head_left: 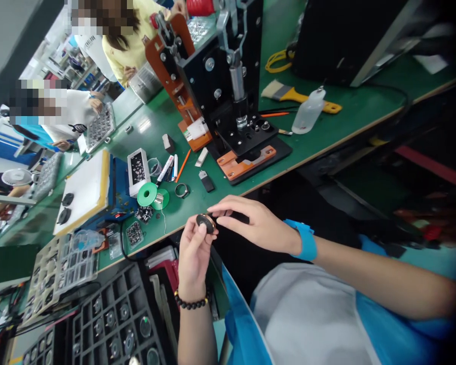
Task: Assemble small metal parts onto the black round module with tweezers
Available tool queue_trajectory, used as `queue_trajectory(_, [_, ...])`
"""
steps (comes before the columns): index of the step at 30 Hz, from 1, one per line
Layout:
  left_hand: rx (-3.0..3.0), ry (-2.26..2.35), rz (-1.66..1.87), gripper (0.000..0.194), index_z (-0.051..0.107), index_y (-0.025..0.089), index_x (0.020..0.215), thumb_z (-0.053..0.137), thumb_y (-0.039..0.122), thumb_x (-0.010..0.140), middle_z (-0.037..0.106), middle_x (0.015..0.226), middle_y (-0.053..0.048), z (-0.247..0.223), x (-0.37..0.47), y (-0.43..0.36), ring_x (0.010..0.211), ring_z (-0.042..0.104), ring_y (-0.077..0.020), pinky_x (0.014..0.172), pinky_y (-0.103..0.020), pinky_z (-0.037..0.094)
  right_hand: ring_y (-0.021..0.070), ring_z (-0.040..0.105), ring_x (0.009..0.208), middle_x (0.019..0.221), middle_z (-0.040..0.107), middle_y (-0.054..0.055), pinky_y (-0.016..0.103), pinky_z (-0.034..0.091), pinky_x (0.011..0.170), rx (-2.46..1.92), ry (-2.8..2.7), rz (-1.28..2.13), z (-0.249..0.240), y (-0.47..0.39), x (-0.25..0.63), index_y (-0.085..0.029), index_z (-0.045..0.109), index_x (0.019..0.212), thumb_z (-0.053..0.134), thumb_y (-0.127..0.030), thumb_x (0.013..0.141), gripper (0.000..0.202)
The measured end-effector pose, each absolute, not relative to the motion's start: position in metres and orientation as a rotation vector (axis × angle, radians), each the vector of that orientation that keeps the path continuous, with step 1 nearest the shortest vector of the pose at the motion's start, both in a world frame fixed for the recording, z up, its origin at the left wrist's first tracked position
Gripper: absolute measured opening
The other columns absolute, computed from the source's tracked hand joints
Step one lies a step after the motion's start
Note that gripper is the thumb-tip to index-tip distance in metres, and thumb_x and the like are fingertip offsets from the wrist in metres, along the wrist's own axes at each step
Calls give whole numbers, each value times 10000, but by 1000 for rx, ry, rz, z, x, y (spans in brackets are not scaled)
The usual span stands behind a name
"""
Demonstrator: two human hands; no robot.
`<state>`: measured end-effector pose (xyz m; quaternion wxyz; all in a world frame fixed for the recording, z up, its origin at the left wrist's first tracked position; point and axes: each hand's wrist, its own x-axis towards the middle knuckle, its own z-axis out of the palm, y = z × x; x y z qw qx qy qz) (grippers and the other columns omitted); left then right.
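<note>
My left hand is closed around a small round black part with a copper-coloured edge, the thumb lying across its face. Just to the right, my right hand has its fingers stretched out, thumb and forefinger apart, with the tips close to the part's edge. Whether those tips touch it I cannot tell. A blue strap circles my right wrist. Beyond my hands on the green bench lie a metal ring, a small dark grey block and a green spool of wire.
A black press fixture with an orange base piece stands ahead. To its right are a brush and a squeeze bottle. A compartment tray of round parts sits lower left, near a blue box. Other people work across the bench.
</note>
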<state>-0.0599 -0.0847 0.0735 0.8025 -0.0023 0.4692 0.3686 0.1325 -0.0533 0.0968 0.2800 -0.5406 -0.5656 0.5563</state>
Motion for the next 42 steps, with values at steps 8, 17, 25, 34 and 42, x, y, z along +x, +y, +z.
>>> queue_trajectory(8, [32,976,877,156,766,271,1038,786,159,932,738,1000,43,81,-51,-92,966,704,-40,945,-161,569,65,634,1076,1145,677,-7,222,516,973,-1437,-1550,1489,103,-59,132,-191,714,1169,705,-273,1029,162])
queue_trajectory(17, [-66,597,825,147,742,205,1084,751,307,977,713,1102,-19,63,-65,-111,1047,709,-72,1002,-195,555,79,621,1085,1115,672,23,223,513,993,-1334,-1633,1510,102,-61,139,-168,752,1151,710,-211,1017,147])
queue_trajectory(25, [406,802,895,463,709,271,1216,873,125,809,670,1269,-50,60,-71,-118,1220,666,-148,1041,-254,536,53,633,1057,1124,668,15,170,517,957,-1438,-1604,1505,111,-68,137,-181,741,1185,719,-210,1006,182])
queue_trajectory(34, [796,1107,933,596,656,272,1349,794,10,831,527,1320,-98,75,-66,-127,1284,591,-192,1111,-362,548,96,685,1058,1233,639,79,213,635,860,-1540,-1294,1777,128,-77,125,-148,734,1205,588,-268,1068,234])
queue_trajectory(42, [995,1249,951,588,682,287,1355,798,23,842,595,1316,-78,76,-64,-133,1294,575,-185,1120,-339,508,101,719,1062,1246,657,70,191,641,861,-1549,-1137,1898,130,-80,123,-150,715,1244,592,-278,1066,251])
